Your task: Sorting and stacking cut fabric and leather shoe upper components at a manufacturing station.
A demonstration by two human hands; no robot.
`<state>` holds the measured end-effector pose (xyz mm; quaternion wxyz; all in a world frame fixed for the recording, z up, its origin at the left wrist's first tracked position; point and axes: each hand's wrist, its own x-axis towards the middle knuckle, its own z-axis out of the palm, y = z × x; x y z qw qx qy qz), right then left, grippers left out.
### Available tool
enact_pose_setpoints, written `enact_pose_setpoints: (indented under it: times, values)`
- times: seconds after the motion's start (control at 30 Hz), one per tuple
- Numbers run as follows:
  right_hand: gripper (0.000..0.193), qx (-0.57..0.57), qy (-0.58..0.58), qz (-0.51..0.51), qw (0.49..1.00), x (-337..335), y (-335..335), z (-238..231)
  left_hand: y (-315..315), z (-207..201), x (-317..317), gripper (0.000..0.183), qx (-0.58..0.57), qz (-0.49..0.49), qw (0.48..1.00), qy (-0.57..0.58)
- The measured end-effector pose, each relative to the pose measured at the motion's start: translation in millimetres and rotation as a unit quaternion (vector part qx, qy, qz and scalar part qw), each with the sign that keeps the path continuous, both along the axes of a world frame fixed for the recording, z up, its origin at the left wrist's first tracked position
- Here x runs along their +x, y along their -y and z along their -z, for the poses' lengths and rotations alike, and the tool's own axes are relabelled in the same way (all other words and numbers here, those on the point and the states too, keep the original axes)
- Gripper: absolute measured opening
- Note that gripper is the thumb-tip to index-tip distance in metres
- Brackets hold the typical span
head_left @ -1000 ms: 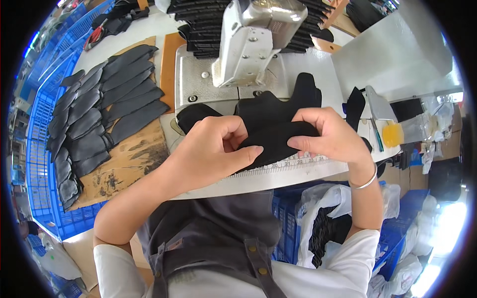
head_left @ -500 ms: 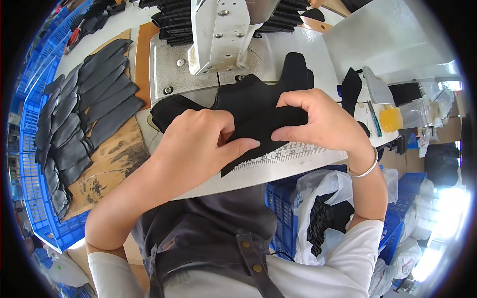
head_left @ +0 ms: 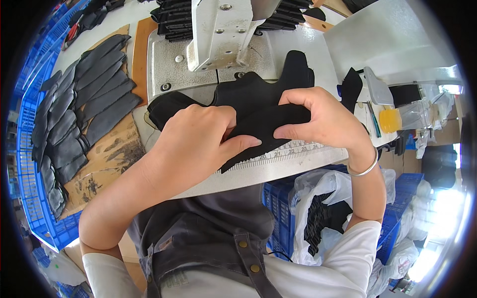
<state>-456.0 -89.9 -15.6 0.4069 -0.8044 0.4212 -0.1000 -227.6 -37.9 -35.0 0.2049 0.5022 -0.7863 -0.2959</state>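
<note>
A black cut fabric piece [head_left: 248, 92] with a curved outline lies on the sewing machine's bed, in front of the white machine head [head_left: 218, 37]. My left hand [head_left: 198, 134] pinches its near left part, thumb stretched along the cloth and fingers curled under. On the near right part my right hand [head_left: 323, 119] grips the fabric between thumb and fingers. Between the hands the cloth rises in a fold. More black fabric [head_left: 171, 102] shows beyond my left hand. A printed ruler strip [head_left: 298, 155] runs along the table's near edge, partly covered by the cloth.
On the left, grey-black cut pieces [head_left: 107, 94] overlap on cardboard [head_left: 119, 164] by a blue crate [head_left: 27, 164]. A stack of black pieces [head_left: 171, 22] stands behind the machine. To the right are tweezers [head_left: 373, 119] and a yellow-ended container [head_left: 390, 120]. A lined bag [head_left: 303, 218] sits below.
The fabric between my hands has bunched up into a clearer fold. Both hands keep their grip and have barely moved. The view has shifted slightly.
</note>
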Motion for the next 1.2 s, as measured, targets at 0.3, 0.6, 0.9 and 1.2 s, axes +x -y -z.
enact_pose_setpoints:
  times: [0.3, 0.6, 0.9, 1.2]
  values:
    - [0.030, -0.037, -0.013, 0.003, 0.999, 1.7, -2.2, 0.2, -0.3, 3.1, -0.1, 0.043, -0.022, -0.003, 1.000, -0.012]
    - [0.032, -0.068, -0.012, -0.010, 0.998, 2.2, -2.1, 2.9, -0.8, 2.4, -1.1, 0.041, -0.023, -0.008, 1.000, 0.000]
    - [0.043, -0.091, -0.086, -0.016, 0.992, 14.5, -6.3, -7.2, 3.3, -5.3, 4.3, 0.037, -0.011, 0.026, 0.999, 0.023]
    - [0.053, -0.108, -0.121, -0.014, 0.987, 18.6, -5.4, -9.3, 10.4, -1.8, 17.4, 0.029, 0.028, 0.067, 0.997, 0.004]
